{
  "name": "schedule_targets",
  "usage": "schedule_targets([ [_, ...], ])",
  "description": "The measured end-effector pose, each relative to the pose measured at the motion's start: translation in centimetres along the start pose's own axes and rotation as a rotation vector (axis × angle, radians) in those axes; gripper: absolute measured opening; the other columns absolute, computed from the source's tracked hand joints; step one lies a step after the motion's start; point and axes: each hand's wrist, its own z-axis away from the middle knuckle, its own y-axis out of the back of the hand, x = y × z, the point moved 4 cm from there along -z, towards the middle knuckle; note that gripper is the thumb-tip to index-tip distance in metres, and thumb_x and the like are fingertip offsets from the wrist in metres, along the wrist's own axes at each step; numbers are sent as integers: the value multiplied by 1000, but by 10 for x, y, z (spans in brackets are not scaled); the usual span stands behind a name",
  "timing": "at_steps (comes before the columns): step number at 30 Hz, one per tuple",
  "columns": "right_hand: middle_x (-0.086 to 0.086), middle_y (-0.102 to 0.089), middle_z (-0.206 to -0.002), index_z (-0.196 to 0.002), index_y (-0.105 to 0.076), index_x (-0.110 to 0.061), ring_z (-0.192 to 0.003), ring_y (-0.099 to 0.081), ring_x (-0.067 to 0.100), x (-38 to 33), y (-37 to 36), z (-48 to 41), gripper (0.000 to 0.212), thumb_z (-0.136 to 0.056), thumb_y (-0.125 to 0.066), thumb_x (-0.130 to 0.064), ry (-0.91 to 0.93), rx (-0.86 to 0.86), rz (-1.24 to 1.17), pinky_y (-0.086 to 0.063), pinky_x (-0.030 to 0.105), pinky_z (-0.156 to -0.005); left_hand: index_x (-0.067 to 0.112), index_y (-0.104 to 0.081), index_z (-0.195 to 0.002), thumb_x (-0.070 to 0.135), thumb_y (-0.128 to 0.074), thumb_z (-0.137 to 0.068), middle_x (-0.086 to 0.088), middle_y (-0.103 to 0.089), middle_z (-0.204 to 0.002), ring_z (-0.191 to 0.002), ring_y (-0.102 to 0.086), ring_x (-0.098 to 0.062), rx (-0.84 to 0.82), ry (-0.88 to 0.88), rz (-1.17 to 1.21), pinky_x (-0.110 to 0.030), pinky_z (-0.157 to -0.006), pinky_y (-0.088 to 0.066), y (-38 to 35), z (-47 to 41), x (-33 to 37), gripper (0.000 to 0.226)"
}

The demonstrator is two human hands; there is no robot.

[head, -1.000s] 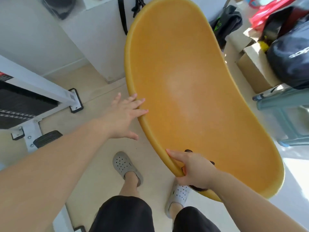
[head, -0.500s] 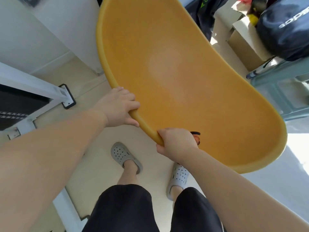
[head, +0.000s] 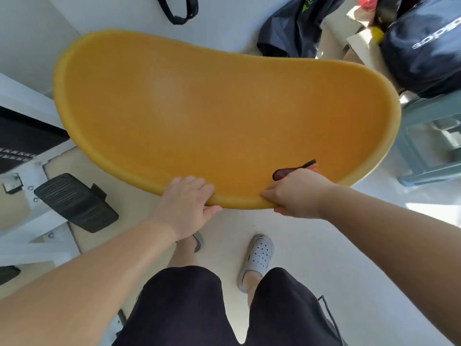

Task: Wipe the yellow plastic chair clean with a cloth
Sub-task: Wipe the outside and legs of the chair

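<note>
The yellow chair [head: 224, 116] fills the middle of the frame, its hollow side facing the camera. The left hand [head: 185, 206] grips its lower rim at centre, fingers curled over the edge and thumb underneath. The right hand [head: 296, 193] clamps the same rim just right of it. A dark and orange cloth [head: 294, 169] pokes out above that hand's knuckles, against the chair. A grey clog [head: 257, 258] stands on the floor [head: 324, 258] below.

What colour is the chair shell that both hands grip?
Plain yellow-orange chair shell, no pattern; shows best in the head view.
</note>
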Motion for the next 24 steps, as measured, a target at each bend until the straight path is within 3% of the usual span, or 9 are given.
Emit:
schedule_targets([
  [2, -9, -63, -112, -117, -50, -25, -93, -58, 25, 11, 11, -4, 20, -103, -47, -39, -23, 30, 33, -52, 38, -66, 18, -62, -90, 61, -40, -89, 4, -55, -78, -76, -54, -24, -6, 50, 5, -36, -67, -38, 2, -6, -2, 48],
  [6, -12, -60, -129, -142, -47, -32, -102, -63, 22, 35, 32, -11, 36, -106, -44, -37, -55, 75, 81, -50, 34, -71, 15, -59, -87, 54, -55, -90, 0, -53, -75, -73, -53, -26, 27, 112, 15, -35, -64, -33, 7, -17, 0, 39],
  [8, -12, -58, -130, -141, -48, -35, -98, -64, 23, 49, 40, -16, 36, -106, -43, -38, -74, 113, 117, -48, 34, -67, 14, -57, -82, 51, -61, -89, -2, -52, -71, -69, -53, -28, 30, 142, -11, -34, -61, -30, 10, -24, 3, 37],
  [11, -9, -55, -118, -131, -54, -32, -79, -61, 26, 71, 50, -25, 28, -107, -40, -41, -137, 152, 212, -37, 32, -58, 15, -55, -79, 53, -54, -89, -3, -52, -68, -64, -53, -28, 12, 175, -46, -33, -57, -29, 14, -38, 1, 39],
  [14, -5, -52, -106, -129, -54, -31, -71, -60, 28, 87, 57, -30, 30, -108, -36, -42, -194, 191, 237, -40, 32, -59, 16, -53, -78, 54, -52, -89, -1, -49, -66, -62, -52, -26, 5, 180, -60, -32, -53, -27, 18, -51, -6, 39],
  [19, -6, -56, -113, -138, -50, -34, -78, -63, 25, 117, 76, -41, 35, -108, -37, -45, -179, 138, 232, -48, 33, -63, 22, -40, -81, 57, -45, -95, 3, -38, -72, -70, -52, -23, -33, 184, -23, -33, -55, -28, 25, -80, -12, 38],
  [22, -7, -57, -110, -135, -52, -33, -81, -62, 22, 141, 91, -47, 34, -107, -38, -47, -168, 100, 309, -48, 33, -62, 22, -33, -88, 59, -34, -100, 5, -40, -81, -79, -46, -20, -69, 199, 43, -33, -59, -34, 27, -106, -16, 39],
  [24, -8, -57, -110, -133, -53, -34, -82, -61, 19, 159, 99, -48, 32, -106, -40, -46, -219, 86, 323, -48, 33, -62, 21, -35, -88, 59, -37, -99, 4, -43, -83, -79, -43, -19, -85, 215, 111, -34, -60, -35, 33, -130, -18, 40],
])
